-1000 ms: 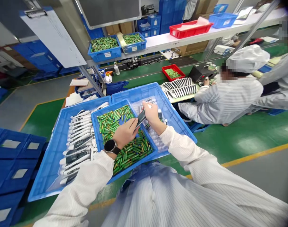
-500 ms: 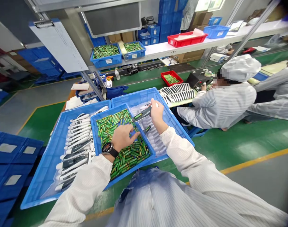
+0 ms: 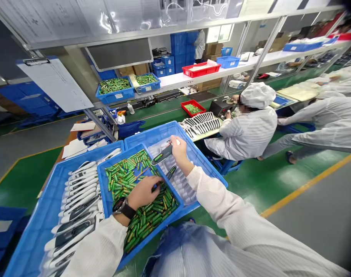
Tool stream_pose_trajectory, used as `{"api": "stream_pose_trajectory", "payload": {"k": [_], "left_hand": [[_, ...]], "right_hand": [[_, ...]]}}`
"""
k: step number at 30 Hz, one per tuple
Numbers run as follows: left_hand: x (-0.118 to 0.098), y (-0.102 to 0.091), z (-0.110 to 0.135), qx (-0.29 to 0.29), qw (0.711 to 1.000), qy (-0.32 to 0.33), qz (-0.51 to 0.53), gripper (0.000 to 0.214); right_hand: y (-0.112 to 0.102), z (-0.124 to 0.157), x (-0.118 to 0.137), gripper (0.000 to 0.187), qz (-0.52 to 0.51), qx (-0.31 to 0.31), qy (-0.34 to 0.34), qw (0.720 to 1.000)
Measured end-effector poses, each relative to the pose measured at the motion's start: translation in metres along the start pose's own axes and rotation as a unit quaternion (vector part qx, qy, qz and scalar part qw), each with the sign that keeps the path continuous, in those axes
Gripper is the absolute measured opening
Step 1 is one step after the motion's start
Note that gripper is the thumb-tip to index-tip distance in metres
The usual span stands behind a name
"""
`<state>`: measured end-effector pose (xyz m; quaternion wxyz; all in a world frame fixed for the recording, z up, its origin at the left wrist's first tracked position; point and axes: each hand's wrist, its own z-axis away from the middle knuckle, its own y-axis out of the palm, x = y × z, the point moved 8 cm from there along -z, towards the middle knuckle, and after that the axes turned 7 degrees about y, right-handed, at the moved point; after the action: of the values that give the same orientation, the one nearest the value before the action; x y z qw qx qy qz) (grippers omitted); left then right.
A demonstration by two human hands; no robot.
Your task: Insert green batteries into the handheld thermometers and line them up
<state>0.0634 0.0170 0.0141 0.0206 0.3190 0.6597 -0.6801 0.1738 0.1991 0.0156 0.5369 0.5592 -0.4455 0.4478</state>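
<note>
My right hand [image 3: 178, 151] grips a slim white-and-dark-grey handheld device [image 3: 161, 155], its open slot showing a green battery. Below it, another dark device [image 3: 171, 172] lies on the clear moulded insert [image 3: 184, 186] of a blue crate. My left hand [image 3: 144, 191], with a black watch at the wrist, is down among loose green batteries [image 3: 152, 219] in a smaller blue bin [image 3: 179, 203]. Its thumb and fingers are drawn together; what lies between them is hidden. To the left, a blue crate [image 3: 28, 227] holds rows of white and grey devices [image 3: 80, 192].
A co-worker [image 3: 250, 127] in a white cap sits at the right, beside rows of devices [image 3: 200, 125] and a red tray [image 3: 192, 108]. Blue bins of batteries [image 3: 115, 90] stand on the shelf ahead. A clipboard [image 3: 55, 82] hangs on the left post.
The view has shifted, showing more shelf above. My left hand has lowered into the batteries and its thumb and fingers have drawn together. My right hand keeps hold of the handheld device.
</note>
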Motion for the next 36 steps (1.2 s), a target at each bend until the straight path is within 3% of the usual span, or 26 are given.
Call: {"api": "stream_pose_trajectory", "payload": {"k": [4, 9, 13, 16, 20, 26, 36], "left_hand": [[-0.004, -0.015, 0.002, -0.058, 0.998, 0.017, 0.032, 0.033], [-0.008, -0.052, 0.008, -0.204, 0.978, 0.012, 0.053, 0.031], [0.003, -0.071, 0.019, -0.313, 0.946, -0.050, 0.065, 0.017], [0.010, -0.076, 0.025, -0.358, 0.929, -0.082, 0.050, 0.016], [0.007, -0.081, 0.024, -0.381, 0.922, -0.067, 0.024, 0.016], [0.004, -0.080, 0.020, -0.369, 0.926, -0.065, 0.039, 0.015], [-0.003, -0.070, 0.015, -0.349, 0.937, -0.019, 0.009, 0.019]], "right_hand": [[0.001, -0.001, -0.002, 0.042, -0.033, 0.008, 0.016, 0.999], [0.007, 0.006, 0.001, 0.042, -0.035, 0.024, 0.014, 0.999], [0.017, 0.018, -0.001, 0.041, -0.045, 0.058, 0.028, 0.997], [0.025, 0.026, -0.003, 0.040, -0.058, 0.083, 0.040, 0.994], [0.030, 0.035, -0.006, 0.040, -0.058, 0.094, 0.060, 0.992], [0.028, 0.036, -0.005, 0.039, -0.066, 0.087, 0.075, 0.991], [0.021, 0.038, 0.014, 0.039, -0.069, 0.057, 0.011, 0.996]]}}
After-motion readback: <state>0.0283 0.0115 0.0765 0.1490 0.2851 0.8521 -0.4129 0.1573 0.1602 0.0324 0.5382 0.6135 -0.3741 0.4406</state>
